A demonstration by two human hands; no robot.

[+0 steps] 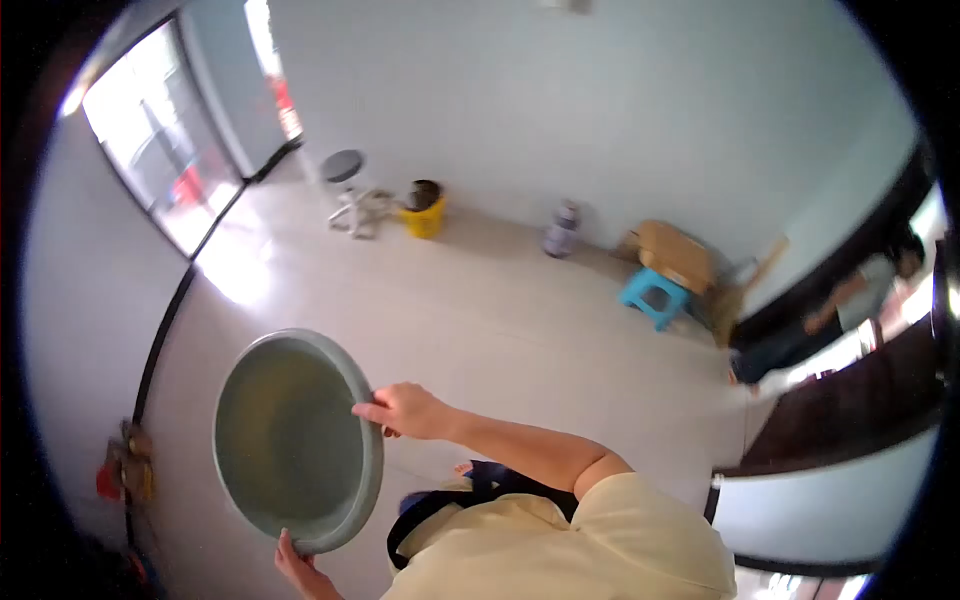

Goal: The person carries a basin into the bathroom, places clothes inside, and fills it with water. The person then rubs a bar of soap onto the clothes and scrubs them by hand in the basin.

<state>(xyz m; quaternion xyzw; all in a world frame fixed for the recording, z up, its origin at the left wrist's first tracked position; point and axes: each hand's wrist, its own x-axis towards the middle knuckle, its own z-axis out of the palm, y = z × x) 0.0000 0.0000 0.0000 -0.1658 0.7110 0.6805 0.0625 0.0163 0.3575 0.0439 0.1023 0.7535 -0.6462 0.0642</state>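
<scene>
Likely light, stiff plastic basin (290,440); rim (370,480) best hold, perhaps slippery. Right hand (408,411) clamped on rim, left hand (298,568) gripping lower edge.

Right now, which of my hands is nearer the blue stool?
Your right. The right hand grips the rim of the basin on the side toward the blue stool; the left hand holds the rim lower in view, farther from it.

The basin (371,470) looks smooth plastic, the floor (480,330) glossy.
</scene>
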